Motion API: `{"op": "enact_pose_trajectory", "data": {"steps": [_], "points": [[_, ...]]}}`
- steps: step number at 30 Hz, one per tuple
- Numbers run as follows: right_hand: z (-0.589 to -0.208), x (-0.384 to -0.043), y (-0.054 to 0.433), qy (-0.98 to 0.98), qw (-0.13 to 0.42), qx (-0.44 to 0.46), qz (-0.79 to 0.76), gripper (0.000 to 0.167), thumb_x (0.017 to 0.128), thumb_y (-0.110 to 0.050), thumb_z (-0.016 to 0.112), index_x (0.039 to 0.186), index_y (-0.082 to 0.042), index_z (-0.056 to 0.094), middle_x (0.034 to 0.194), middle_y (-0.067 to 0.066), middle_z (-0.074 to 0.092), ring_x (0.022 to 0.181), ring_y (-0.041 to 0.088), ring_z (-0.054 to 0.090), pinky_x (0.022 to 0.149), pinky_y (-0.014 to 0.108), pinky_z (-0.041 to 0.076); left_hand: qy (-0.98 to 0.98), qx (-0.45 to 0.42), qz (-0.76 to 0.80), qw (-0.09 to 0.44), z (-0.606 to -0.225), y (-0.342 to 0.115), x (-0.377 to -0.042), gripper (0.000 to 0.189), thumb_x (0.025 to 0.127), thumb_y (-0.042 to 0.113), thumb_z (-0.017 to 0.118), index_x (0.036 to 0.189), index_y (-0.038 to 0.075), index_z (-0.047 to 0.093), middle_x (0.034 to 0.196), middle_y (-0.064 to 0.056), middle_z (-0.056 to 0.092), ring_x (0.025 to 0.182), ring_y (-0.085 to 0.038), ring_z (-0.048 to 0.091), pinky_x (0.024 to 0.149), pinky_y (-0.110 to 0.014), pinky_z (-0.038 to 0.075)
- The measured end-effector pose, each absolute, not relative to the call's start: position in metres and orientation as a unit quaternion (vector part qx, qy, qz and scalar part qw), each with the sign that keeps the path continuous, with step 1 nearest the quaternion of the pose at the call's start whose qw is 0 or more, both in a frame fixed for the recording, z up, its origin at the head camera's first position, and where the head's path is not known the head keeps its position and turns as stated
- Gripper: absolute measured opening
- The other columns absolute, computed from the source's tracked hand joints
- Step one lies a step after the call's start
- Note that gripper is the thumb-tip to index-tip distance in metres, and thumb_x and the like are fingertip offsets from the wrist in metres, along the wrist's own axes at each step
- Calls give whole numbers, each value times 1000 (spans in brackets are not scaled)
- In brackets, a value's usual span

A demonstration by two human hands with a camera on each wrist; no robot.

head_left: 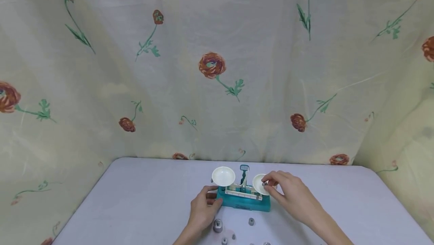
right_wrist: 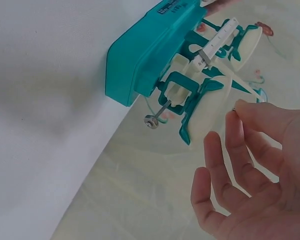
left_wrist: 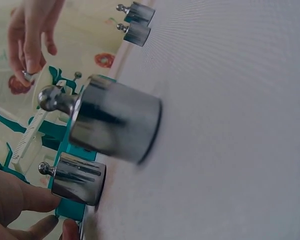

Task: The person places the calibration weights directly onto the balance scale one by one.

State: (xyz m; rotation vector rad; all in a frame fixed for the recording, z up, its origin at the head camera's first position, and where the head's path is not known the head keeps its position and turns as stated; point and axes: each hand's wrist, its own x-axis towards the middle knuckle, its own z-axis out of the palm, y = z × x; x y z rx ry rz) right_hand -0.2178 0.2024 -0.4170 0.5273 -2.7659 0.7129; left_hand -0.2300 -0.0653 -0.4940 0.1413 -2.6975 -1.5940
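A teal balance scale (head_left: 243,202) with two white pans stands on the table. With thumb and fingers, my left hand (head_left: 202,208) grips the left end of its base. The left pan (head_left: 223,176) shows nothing in it. Over the right pan (head_left: 257,183), my right hand (head_left: 291,193) pinches a small metal weight (head_left: 265,183) between thumb and index finger. In the left wrist view that weight (left_wrist: 28,75) shows at the fingertips. From the right wrist view, the fingers (right_wrist: 238,150) hide most of it.
Several metal weights stand on the white table (head_left: 142,200) in front of the scale. Among them are a large weight (head_left: 218,225), a smaller weight (head_left: 251,221) and a tiny weight (head_left: 233,236). A flowered curtain (head_left: 169,87) hangs behind the table.
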Motion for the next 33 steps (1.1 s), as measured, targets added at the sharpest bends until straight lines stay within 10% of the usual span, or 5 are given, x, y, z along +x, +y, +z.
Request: {"op": "enact_pose_trajectory", "data": {"steps": [33], "points": [[-422, -234, 181, -966, 107, 114, 207, 13, 96, -20, 82, 109, -19, 79, 98, -3, 79, 108, 27, 62, 103, 69, 39, -860, 47, -508, 2, -495, -67, -231, 44, 96, 13, 79, 138, 10, 66, 115, -10, 75, 94, -14, 69, 81, -35, 62]]}}
